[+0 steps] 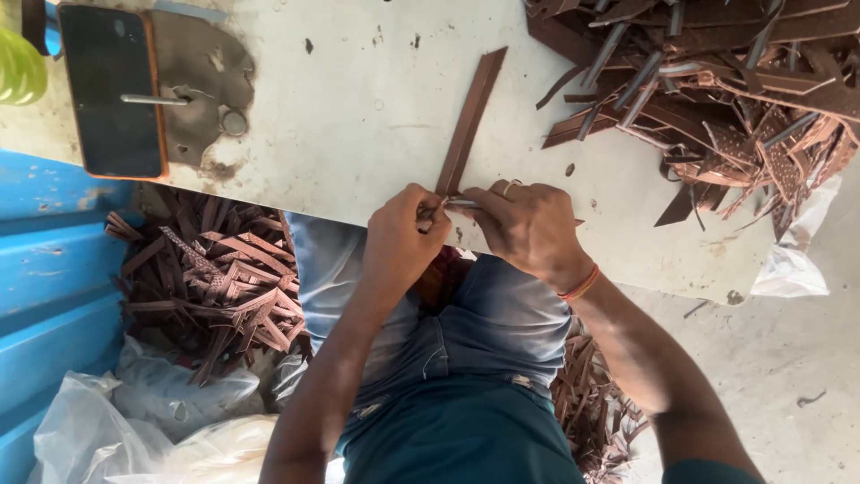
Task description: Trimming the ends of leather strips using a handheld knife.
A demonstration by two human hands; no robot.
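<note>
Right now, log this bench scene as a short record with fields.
Left hand: pinches the near end of a brown strip at the bench edge.
Right hand: presses a thin metal tool against the same end; ring on a finger, orange-red band at the wrist.
Strip: lies flat, angled away across the pale worktop.
Pile on bench: loose brown strips, far right.
Pile on floor: more strips, beside a blue wall.
Dark plate: top left.
</note>
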